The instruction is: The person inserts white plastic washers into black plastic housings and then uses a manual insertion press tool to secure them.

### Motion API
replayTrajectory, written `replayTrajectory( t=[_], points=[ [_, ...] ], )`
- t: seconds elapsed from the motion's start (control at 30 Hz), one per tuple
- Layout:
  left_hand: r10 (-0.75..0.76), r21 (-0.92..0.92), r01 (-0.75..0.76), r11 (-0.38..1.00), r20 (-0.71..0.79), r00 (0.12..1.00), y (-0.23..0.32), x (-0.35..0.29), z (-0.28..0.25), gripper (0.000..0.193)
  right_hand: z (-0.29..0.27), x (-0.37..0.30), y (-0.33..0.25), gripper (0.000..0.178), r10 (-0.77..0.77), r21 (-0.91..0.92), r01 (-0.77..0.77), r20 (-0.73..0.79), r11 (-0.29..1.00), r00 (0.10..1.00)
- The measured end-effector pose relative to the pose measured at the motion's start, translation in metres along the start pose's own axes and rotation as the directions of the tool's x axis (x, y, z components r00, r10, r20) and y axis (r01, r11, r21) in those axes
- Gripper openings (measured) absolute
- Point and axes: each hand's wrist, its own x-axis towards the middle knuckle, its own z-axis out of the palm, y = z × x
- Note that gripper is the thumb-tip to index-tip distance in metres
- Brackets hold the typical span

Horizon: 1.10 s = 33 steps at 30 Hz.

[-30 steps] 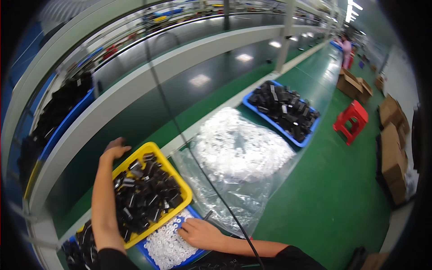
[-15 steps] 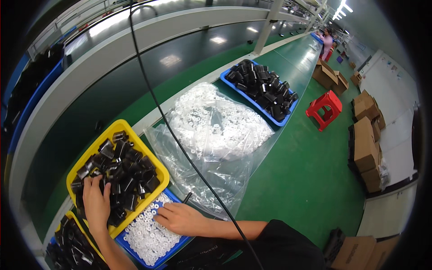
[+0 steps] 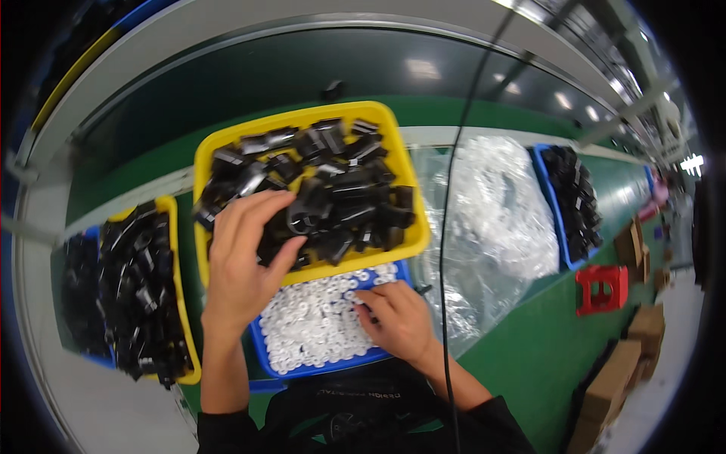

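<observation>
While the left hand (image 3: 246, 257) was held just past the far left rim of the large yellow tray (image 3: 378, 107) a second ago, it has now been brought in over that tray's near side, among the black parts (image 3: 352, 178). Beyond the tray's far rim, a lone black object (image 3: 333, 91) can be seen on the dark surface, roughly where that hand had been. By this change, as far as can be judged, both hands have been put to the stock together, one at each kind of part.

The left hand's thumb and fingers are parted fairly wide, with a black piece (image 3: 302, 219) lying between them; whether it is gripped cannot be told. The right hand (image 3: 404, 321) is kept by the tray's near right corner, its fingers curled and close together at the white rings (image 3: 306, 329); whether a ring is pinched cannot be told. The rings are held in a blue tray (image 3: 318, 371) set against the yellow tray's near side, and more are bagged in clear plastic (image 3: 469, 303) to its right.

Pale lettering and a line drawing are borne by the black shirt (image 3: 336, 401), nearer the body than the yellow tray. No label can be made out on the trays or parts.
</observation>
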Motion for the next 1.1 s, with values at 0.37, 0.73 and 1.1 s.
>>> replayTrajectory(
  t=[0.37, 0.73, 1.1],
  points=[
    [-0.043, -0.724, 0.19, 0.663, 0.217, 0.975, 0.005, -0.046, 0.017, 0.056, -0.041, 0.026, -0.03, 0.03, 0.149, 0.3, -0.14, -0.009, 0.944, 0.989],
    [-0.033, -0.854, 0.472, -0.219, 0.491, 0.871, 0.002, -0.063, 0.037, 0.049, -0.025, 0.005, -0.027, 0.03, 0.311, 0.713, -0.182, -0.054, 0.677, 0.949],
    [-0.062, -0.733, 0.456, -0.505, 0.558, 0.828, -0.002, -0.063, 0.045, 0.042, -0.013, 0.02, -0.038, 0.039, 0.167, 0.704, -0.017, -0.145, 0.71, 0.975]
  ],
)
